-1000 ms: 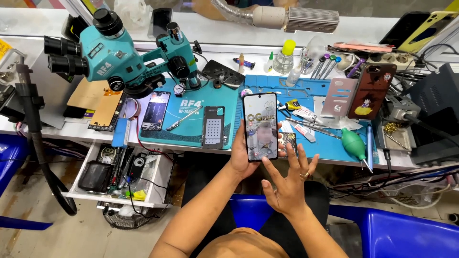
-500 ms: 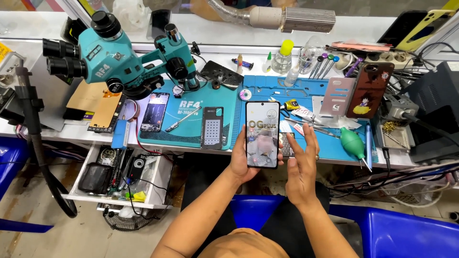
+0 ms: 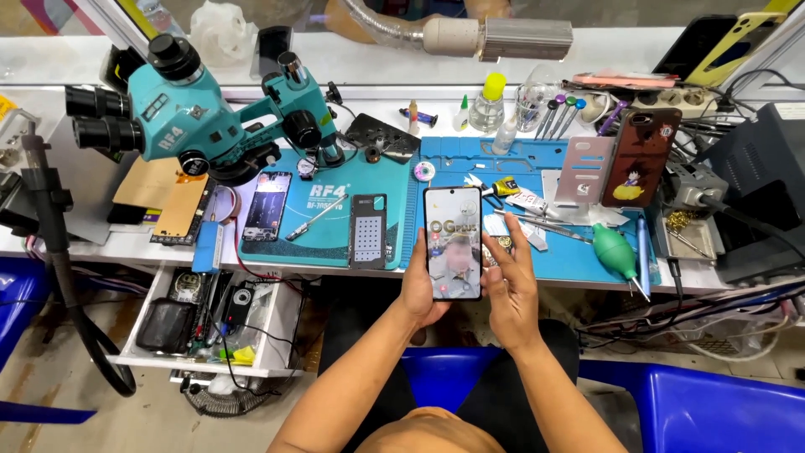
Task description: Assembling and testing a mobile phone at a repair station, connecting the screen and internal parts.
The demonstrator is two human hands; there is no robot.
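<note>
Left hand (image 3: 421, 289) gripped phone (image 3: 453, 243) from behind, fingers wrapped around left edge, screen lit, facing up. Phone was held upright above front edge of blue mat (image 3: 579, 260). Right hand (image 3: 510, 289) lay against phone's right edge, fingers loosely spread, grasping nothing. Green blower (image 3: 615, 249) lay on mat at right; microscope (image 3: 201, 126) stood far left.

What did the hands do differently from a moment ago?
The right hand came up from below the phone to its right edge, fingers upright beside the screen. The left hand kept its grip on the phone, which stayed upright and lit. The microscope and blue mat did not move.
</note>
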